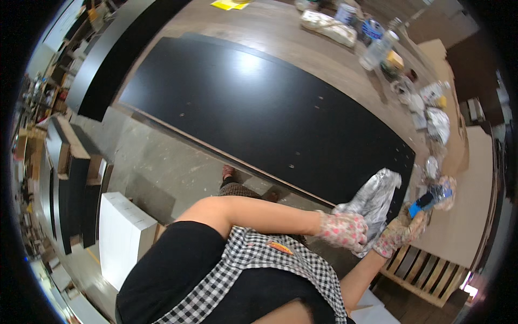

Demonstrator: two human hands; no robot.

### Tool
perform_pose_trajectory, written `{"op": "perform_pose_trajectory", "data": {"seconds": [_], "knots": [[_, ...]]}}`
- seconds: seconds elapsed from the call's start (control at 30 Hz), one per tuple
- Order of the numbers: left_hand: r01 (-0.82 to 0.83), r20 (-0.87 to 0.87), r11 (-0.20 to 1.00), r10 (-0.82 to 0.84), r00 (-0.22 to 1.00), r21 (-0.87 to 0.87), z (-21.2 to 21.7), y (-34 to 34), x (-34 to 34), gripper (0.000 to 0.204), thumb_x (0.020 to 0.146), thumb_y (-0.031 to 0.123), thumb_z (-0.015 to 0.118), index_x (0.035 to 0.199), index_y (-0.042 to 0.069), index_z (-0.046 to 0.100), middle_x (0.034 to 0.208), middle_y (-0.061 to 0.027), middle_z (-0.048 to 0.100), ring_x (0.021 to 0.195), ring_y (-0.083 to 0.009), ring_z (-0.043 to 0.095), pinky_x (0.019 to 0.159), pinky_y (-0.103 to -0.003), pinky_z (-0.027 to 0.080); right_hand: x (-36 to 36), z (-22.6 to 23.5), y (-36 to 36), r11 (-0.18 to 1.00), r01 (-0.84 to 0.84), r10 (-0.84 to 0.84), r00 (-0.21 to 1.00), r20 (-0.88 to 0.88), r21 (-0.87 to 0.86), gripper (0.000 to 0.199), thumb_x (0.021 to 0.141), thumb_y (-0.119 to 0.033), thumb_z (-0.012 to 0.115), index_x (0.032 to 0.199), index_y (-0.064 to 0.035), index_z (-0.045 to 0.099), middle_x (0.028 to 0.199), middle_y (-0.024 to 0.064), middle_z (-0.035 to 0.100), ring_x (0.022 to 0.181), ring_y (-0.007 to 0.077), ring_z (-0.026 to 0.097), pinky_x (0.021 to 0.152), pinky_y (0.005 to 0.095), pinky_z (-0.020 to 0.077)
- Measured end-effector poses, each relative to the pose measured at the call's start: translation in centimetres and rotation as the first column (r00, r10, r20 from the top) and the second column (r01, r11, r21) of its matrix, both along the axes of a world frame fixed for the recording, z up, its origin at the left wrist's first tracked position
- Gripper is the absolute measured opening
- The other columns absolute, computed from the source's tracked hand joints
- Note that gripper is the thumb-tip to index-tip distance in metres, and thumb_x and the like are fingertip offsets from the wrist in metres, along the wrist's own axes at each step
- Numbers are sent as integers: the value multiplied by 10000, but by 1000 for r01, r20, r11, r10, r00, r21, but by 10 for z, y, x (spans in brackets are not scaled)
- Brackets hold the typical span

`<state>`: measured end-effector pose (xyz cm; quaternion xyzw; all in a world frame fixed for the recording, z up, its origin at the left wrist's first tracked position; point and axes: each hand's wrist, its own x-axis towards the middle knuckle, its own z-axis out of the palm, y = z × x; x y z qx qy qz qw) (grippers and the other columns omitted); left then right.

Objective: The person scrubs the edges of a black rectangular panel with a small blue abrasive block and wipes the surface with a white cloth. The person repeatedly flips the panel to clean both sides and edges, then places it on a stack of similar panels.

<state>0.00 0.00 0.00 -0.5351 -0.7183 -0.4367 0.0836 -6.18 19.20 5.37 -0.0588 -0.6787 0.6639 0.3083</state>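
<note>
the left hand (343, 231), in a pink-spotted whitish glove, has its fingers closed on a crumpled silvery-grey sheet (376, 195) lying over the near right corner of a long, flat, smooth black panel (237, 108). the right hand (400, 236), in a floral-patterned glove, is at a small bright blue object (422, 204); i cannot tell whether its fingers grip it. grit trapped under the sheet could scratch the panel, and a loose hold could drop the blue object.
</note>
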Motion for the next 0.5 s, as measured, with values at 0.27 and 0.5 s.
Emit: {"op": "perform_pose_trajectory", "data": {"seconds": [0.27, 0.5], "knots": [[-696, -271, 355, 738, 618, -624, 57, -239, 51, 791, 747, 342, 800, 1450, 133, 505, 1399, -150, 553, 1261, -334, 541, 1044, -530, 412, 47, 5, 75, 979, 107, -104, 994, 26, -174, 488, 997, -240, 603, 1394, 26, 501, 1222, 135, 614, 1088, 229, 594, 952, 413, 486], [-662, -366, 102, 766, 528, -742, 63, -284, 93, 1090, 542, 312, 908, 1505, 145, 425, 1468, -120, 455, 1314, -367, 438, 1077, -534, 345, -53, 2, -54, 884, -467, 468, 884, 12, -13, 450, 1024, -152, 538, 1439, 0, 452, 1388, 167, 507, 1166, 269, 589, 1048, 436, 521]]}}
